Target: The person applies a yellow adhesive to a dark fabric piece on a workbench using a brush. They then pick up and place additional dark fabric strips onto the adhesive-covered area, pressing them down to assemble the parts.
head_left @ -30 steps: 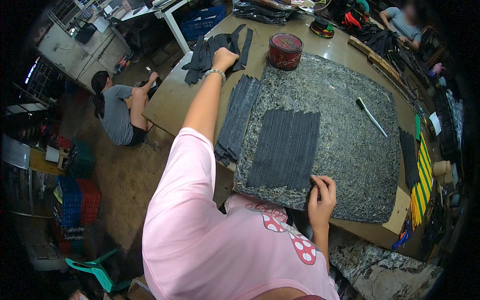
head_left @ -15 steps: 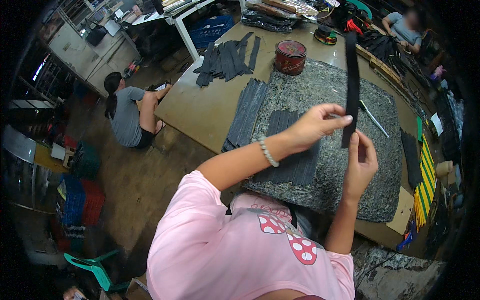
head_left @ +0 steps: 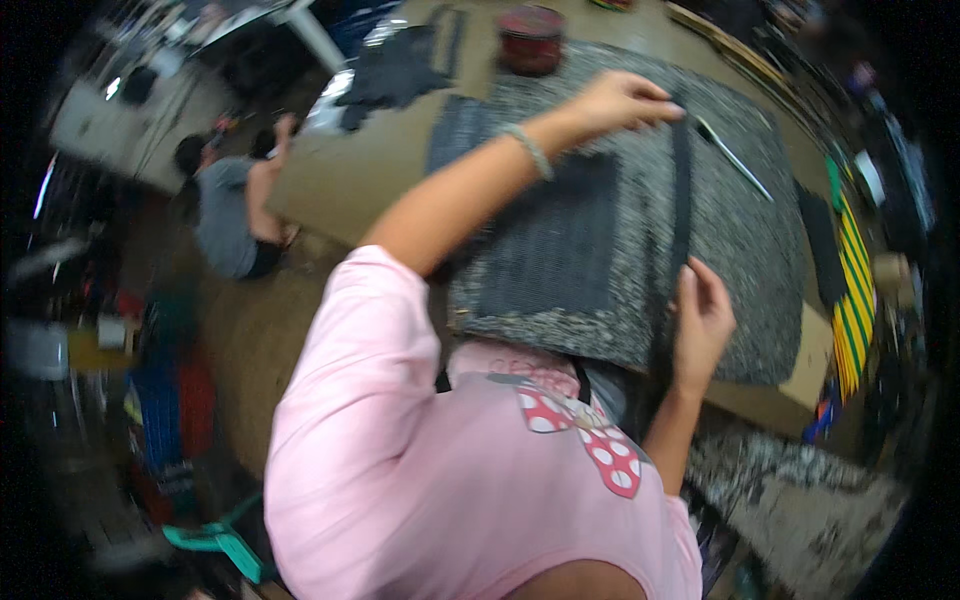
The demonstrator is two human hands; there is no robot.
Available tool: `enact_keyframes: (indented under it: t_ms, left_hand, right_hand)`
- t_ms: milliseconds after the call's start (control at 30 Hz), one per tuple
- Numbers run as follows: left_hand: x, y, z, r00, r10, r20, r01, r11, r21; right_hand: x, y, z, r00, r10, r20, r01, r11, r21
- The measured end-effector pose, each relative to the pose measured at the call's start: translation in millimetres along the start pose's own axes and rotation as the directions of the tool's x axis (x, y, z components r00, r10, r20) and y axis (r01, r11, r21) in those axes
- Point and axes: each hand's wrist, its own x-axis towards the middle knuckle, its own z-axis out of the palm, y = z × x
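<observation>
A long black strip [head_left: 682,190] is stretched between my hands over a grey speckled board [head_left: 750,270]. My left hand [head_left: 630,103], bracelet at the wrist, pinches its far end between thumb and fingers. Closer to my body, my right hand [head_left: 703,325] has its thumb and fingers closed at the strip's near part. Whether the strip touches the board I cannot tell. Left of it, a row of similar dark strips [head_left: 550,235] lies side by side on the board. A slim brush-like tool with a pale handle [head_left: 740,165] rests to the right of the strip.
Behind the board stands a red can [head_left: 530,45]. More dark strips [head_left: 395,65] lie at the table's far left. Yellow-and-green striped bands [head_left: 855,290] hang near the right edge. A person in grey [head_left: 228,215] crouches on the floor at left; a green plastic chair [head_left: 225,545] is lower left.
The strip has come down from upright to lie along the board's direction. My left hand has slid to its far end, so my hands are wider apart. The whole view has shifted and blurred.
</observation>
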Motion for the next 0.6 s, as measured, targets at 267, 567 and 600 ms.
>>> enact_keyframes:
  t_ms: [267,567,600]
  left_hand:
    - [35,-61,-24,0.969,-0.039,0.242,-0.063,0.914,0.401]
    - [23,-77,-26,0.944,-0.16,0.289,-0.022,0.844,0.536]
    - [21,-74,-26,0.948,-0.156,0.279,-0.021,0.839,0.544]
  right_hand:
    - [-6,19,16,0.978,0.172,0.121,-0.152,0.975,-0.163]
    - [-17,15,17,0.973,0.099,0.207,-0.036,0.957,-0.289]
    - [-17,15,19,0.971,0.115,0.208,-0.052,0.956,-0.287]
